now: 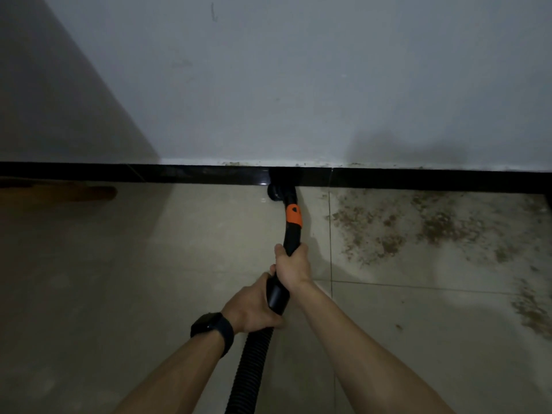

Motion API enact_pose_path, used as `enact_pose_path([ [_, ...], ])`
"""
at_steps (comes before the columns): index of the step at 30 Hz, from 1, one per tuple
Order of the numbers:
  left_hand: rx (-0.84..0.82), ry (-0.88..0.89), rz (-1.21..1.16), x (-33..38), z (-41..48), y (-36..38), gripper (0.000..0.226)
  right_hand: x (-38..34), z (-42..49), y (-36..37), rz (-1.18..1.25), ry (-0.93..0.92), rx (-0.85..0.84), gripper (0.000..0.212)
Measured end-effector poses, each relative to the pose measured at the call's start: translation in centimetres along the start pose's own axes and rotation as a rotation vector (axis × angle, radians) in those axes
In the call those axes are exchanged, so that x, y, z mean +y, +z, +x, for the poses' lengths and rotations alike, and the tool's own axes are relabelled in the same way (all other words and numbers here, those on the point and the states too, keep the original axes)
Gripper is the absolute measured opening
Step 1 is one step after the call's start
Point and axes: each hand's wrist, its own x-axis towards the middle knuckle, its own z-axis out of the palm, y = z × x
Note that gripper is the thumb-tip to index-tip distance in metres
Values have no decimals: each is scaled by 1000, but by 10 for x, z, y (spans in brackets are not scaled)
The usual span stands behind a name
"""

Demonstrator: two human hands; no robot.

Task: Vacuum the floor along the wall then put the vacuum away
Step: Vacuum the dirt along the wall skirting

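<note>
We note a black wristwatch point(212, 328) on a wrist, a brown wooden object point(59, 192), kind unclear, far left beside the black skirting point(418, 179), a small dark scribble point(213, 12) high up.

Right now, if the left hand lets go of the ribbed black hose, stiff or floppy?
Probably floppy: the ribbed hose bends away below the left hand, unlike the rigid-looking wand in the right hand. Corrugation likely keeps it springy, not limp. Ribs should aid grip.

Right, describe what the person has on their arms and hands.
No sleeves or gloves in view: the left hand and right hand are uncovered, no rings visible. The left wrist carries a black watch with a rectangular face on a wide black band.
</note>
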Motion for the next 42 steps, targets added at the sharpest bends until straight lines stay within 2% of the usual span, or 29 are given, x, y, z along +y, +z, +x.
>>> enact_pose_path([
  [5, -72, 74, 49, 25, 15, 18, 92, 9, 4, -38, -32, -41, 192, 32],
  [8, -134, 123, 122, 48, 28, 24, 85, 7, 5, -65, -27, -48, 277, 35],
  [13, -169, 143, 129, 75, 37, 50, 72, 7, 2, -108, 33, -35, 314, 35],
  [15, -185, 157, 157, 83, 38, 57, 72, 9, 0, -123, 38, -26, 311, 29],
  [18, -177, 194, 167, 91, 35, 66, 96, 2, -5, -143, 48, -32, 261, 23],
  [22, -170, 185, 115, 88, 22, 72, 112, -6, -6, -132, -44, -30, 148, 31],
  [24, -172, 163, 69, 79, 13, 63, 108, -3, -8, -116, -101, -36, 125, 30],
  [28, -174, 87, 17, 44, -5, 33, 82, -2, -18, -69, -52, -23, 32, 28],
  [30, -159, 52, -28, 27, -13, 18, 84, -1, -21, -45, -81, -20, -24, 30],
  [33, -151, -6, -72, 2, -24, -1, 69, -5, -27, -15, 40, 67, -98, 29],
  [37, -194, -62, -6, -24, -33, -30, 65, -21, -30, -8, 317, 235, -198, 26],
  [42, -183, -83, 133, -21, -33, -55, 47, -31, -25, -16, 319, 238, -307, 33],
])
